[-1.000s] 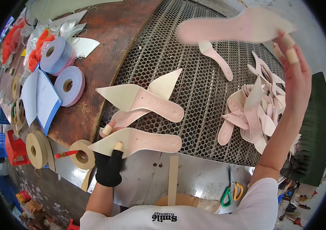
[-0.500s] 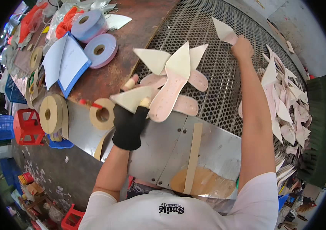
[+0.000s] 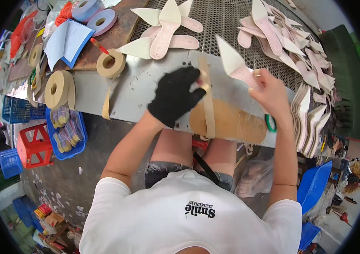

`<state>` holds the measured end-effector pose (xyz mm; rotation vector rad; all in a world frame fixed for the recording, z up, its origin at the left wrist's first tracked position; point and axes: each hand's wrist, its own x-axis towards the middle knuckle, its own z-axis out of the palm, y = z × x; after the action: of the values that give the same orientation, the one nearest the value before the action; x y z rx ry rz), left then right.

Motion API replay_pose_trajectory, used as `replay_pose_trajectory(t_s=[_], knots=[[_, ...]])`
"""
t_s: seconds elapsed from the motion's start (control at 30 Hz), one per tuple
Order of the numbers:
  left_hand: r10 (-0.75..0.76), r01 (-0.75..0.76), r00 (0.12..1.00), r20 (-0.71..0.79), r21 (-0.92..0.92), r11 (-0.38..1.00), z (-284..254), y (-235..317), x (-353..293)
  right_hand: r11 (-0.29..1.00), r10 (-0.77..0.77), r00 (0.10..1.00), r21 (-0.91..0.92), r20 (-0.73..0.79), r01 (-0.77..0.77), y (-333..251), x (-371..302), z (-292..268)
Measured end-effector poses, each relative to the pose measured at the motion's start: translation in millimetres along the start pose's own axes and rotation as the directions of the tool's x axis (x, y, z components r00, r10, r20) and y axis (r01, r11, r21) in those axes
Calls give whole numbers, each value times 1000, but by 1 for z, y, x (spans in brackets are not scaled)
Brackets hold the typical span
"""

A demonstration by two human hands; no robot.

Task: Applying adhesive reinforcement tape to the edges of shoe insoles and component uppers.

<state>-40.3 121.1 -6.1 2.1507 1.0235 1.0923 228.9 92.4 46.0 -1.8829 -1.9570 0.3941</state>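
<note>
My right hand (image 3: 271,91) grips the pink heel end of an insole (image 3: 232,59), whose cream pointed toe aims away to the far left. The insole is held over the near edge of the mesh. My left hand (image 3: 175,95), in a black glove with bare fingertips, is at the tan tape strip (image 3: 208,110). Its thumb and finger close at the strip's left edge. Further off, several similar insoles (image 3: 165,36) lie fanned and overlapping where the mesh meets the metal plate.
A heap of insoles (image 3: 290,42) lies at the far right, with a stacked row (image 3: 302,114) nearer. Tan tape rolls (image 3: 111,63) and an open notebook (image 3: 72,40) are on the left. A green ring (image 3: 271,122) sits by the plate's edge. Blue baskets (image 3: 68,131) and a red stool (image 3: 34,146) stand below left.
My left hand has let go of an insole in the fanned group and moved to the tape strip. My right hand has brought its insole nearer from the far mesh. The view has shifted.
</note>
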Motion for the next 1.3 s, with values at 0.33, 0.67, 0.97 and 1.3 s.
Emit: replay_pose_trajectory(t_s=[0.33, 0.67, 0.97, 1.3], knots=[[-415, 443, 897, 155, -316, 839, 24, 31, -91, 993, 5, 979, -117, -205, -29, -62, -40, 120], [-560, 537, 672, 484, -840, -81, 27, 49, -91, 488, -136, 951, 854, 277, -179, -69, -109, 61], [-373, 574, 810, 453, -743, 344, 49, 103, -104, 999, -25, 906, -37, -423, 11, 52, -59, 67], [-263, 576, 812, 521, -646, 501, 65, 108, -119, 571, 105, 991, 821, -78, 4, 1, -144, 59]])
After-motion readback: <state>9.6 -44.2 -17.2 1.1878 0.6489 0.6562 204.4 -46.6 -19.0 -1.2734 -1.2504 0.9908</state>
